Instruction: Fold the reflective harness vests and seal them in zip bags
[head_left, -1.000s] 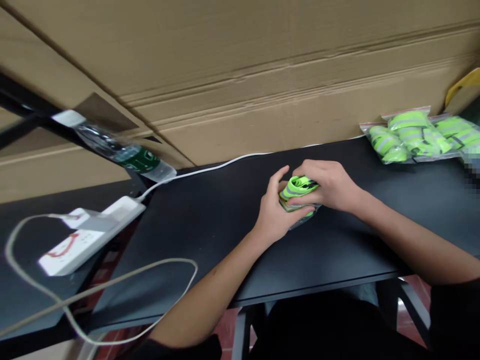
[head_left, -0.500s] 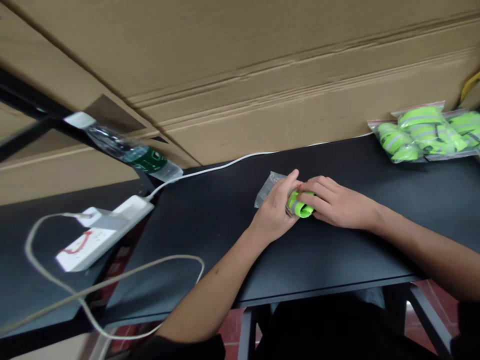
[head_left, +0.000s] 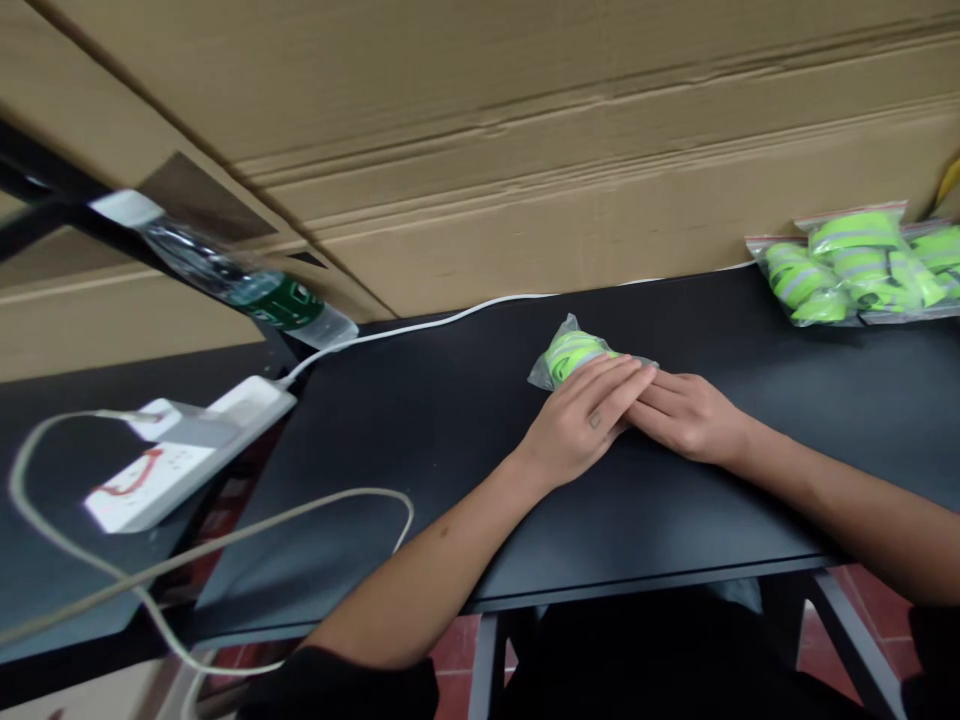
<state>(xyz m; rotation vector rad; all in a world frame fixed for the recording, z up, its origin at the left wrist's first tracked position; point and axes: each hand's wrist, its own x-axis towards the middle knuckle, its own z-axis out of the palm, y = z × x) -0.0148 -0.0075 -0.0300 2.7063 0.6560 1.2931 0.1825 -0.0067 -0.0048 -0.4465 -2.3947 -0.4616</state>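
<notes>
fingers [head_left: 615,382] of the left hand [head_left: 577,430] are lying straight and relaxed, not clenched, their tips pressing down on the right part of a clear plastic bag [head_left: 546,372] that is wrapping a rolled neon-green reflective band [head_left: 574,355]. the right hand [head_left: 686,417] is resting palm down just beside the left, its fingers [head_left: 651,412] stretching loosely toward the left hand and touching it, grasping nothing.

the bag is sitting on the black bench [head_left: 420,430], a little nearer the far edge than the near one. its long axis is running roughly along the bench, left to right, while one crumpled plastic corner is pointing up toward the far edge.

toward the far right, a heap of clear bags filled with the same green banding [head_left: 851,270] is lying against a tan corrugated cardboard sheet [head_left: 525,130]. a thin white cable [head_left: 450,322] is following the bench's far edge down to a white power strip [head_left: 251,402]. a second white power strip with a red mark [head_left: 142,485] is lying on a lower black surface [head_left: 52,470], with a pale cable [head_left: 262,530] looping beside it. a clear water bottle with a green label [head_left: 270,300] is lying tilted at upper left, slightly blurred.
</notes>
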